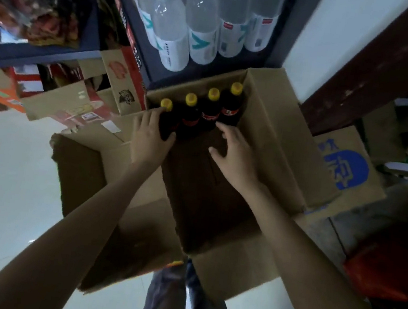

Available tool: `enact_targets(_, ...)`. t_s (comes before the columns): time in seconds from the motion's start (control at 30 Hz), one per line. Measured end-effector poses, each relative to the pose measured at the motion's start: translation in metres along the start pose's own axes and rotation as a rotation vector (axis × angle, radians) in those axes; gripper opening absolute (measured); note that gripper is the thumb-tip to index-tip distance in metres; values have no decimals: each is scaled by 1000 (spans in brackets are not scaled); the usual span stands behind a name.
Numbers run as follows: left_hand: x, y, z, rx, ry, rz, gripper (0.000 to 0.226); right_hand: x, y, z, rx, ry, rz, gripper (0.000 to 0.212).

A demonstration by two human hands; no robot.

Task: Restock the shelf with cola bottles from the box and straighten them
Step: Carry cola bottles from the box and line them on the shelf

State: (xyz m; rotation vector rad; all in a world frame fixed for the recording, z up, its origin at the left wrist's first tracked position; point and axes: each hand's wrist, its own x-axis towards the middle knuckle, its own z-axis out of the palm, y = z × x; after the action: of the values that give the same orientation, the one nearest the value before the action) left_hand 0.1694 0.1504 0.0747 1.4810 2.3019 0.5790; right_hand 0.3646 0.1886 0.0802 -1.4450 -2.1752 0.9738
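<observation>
— Left side?
— Dark metal shelf [37, 54] with blurred glossy packets. The left hand [148, 134] curls round the leftmost dark plastic cola bottle with a yellow screw cap [165, 118].

— Centre?
— Four such bottles stand upright in a row against the far wall of the open brown corrugated cardboard box [274, 127]. Above it, clear round-shouldered plastic water bottles with white labels [202, 24] fill a shelf.

— Right side?
— The right hand [234, 150] is spread wide, fingers straight, inside the box just beside the rightmost bottle, holding nothing. Further right, a cardboard carton with blue print [344, 167].
</observation>
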Motion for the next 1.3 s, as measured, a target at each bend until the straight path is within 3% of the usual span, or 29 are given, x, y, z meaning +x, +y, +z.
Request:
enact_targets(0.27, 78, -29, 28, 150, -5, 40, 55, 112, 30, 66, -116, -91, -15, 78)
enact_targets(0.47, 91, -39, 40, 358, -30, 68, 50, 140, 36, 98, -218, -98, 36, 81)
enact_targets(0.63, 89, -43, 41, 366, -32, 96, 46, 134, 46, 113, -187, -22, -31, 73)
enact_targets(0.77, 84, -53, 34, 223, -23, 176, 37, 103, 46, 105, -68, 51, -42, 72)
enact_targets(0.97, 45, -35, 4, -138, 64, 424, 37, 35, 12, 55, 106, 344, -9, 70)
enact_targets(1.07, 18, -4, -24, -509, -100, 493, 37, -1, -14, 27, 112, 497, -5, 66)
enact_targets(1.17, -10, 34, -47, -787, -351, 438, 36, -42, -39, -4, 232, 588, 70, 67)
enact_targets(1.3, -47, 75, -64, -847, -529, 495, 35, -107, -63, -40, 432, 742, 222, 67)
